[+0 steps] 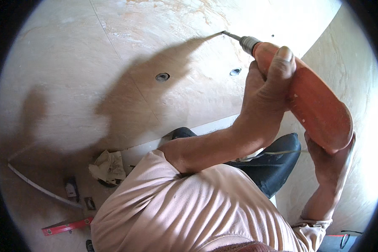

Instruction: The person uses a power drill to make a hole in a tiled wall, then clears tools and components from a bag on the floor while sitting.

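Left hand (268,86): gripped the front of the orange drill (319,107), curled closed around the housing, with the thumb (284,56) laid over the upper side.
Right hand (323,161): met the rear end of the drill, mostly hidden behind the housing; could not tell whether closed or open there.
Drill: was held at the upper right of the view, before the tiled wall (71,63), slanting from lower right up to the left.
Chuck (248,43): showed grey and ribbed at the drill's front, just beyond the left hand.
Bit (232,36): ran out from the chuck and touched the wall at the tip, right where met by the point of a long shadow (155,69).
Small dark hole (273,35): lay in the wall, right of the bit.
Left round opening (162,77): sat in the wall, crossed by the shadow.
Right round opening (235,72): sat below the bit, near the left hand.
Crumpled cream bag (109,166): rested beside the pale pink shirt (197,206).
Red spirit level (67,226): lay at lower left, partly covered by the shirt.
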`<state>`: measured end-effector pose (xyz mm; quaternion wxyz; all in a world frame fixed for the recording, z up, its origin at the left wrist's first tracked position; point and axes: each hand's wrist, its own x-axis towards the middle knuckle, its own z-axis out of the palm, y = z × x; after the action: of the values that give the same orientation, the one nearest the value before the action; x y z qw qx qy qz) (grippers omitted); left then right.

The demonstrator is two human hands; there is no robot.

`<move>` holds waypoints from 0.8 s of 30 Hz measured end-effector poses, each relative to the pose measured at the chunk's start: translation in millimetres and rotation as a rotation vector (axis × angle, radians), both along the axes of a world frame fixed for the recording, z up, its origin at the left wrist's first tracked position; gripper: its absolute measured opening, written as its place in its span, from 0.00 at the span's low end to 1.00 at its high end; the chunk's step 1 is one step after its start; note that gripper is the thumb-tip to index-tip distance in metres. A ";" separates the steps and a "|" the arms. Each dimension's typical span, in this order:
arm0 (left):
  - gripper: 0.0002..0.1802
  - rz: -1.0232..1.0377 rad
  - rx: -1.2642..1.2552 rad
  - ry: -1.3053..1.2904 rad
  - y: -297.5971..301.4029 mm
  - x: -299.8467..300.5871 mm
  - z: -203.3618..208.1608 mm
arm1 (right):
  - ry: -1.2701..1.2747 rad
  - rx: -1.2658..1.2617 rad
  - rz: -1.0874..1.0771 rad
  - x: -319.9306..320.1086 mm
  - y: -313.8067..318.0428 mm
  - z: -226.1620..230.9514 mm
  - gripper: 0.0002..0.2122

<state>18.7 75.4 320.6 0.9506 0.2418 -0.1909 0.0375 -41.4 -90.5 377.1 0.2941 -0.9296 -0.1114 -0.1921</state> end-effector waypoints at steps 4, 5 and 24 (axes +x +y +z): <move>0.26 0.174 0.262 0.155 -14.4 7.1 -5.7 | 0.169 0.552 0.071 16.5 -24.9 -54.1 0.31; 0.33 0.216 0.366 0.169 -13.1 7.1 -10.6 | 0.153 0.569 0.001 19.5 -23.9 -73.2 0.30; 0.18 -0.082 0.067 -0.052 21.1 4.5 -24.7 | -0.079 0.152 0.333 -0.2 15.8 -25.2 0.20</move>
<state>23.3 96.5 295.9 0.9375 0.2642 -0.2263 -0.0019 -41.6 -74.7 351.9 0.3868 -0.8652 -0.2603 -0.1848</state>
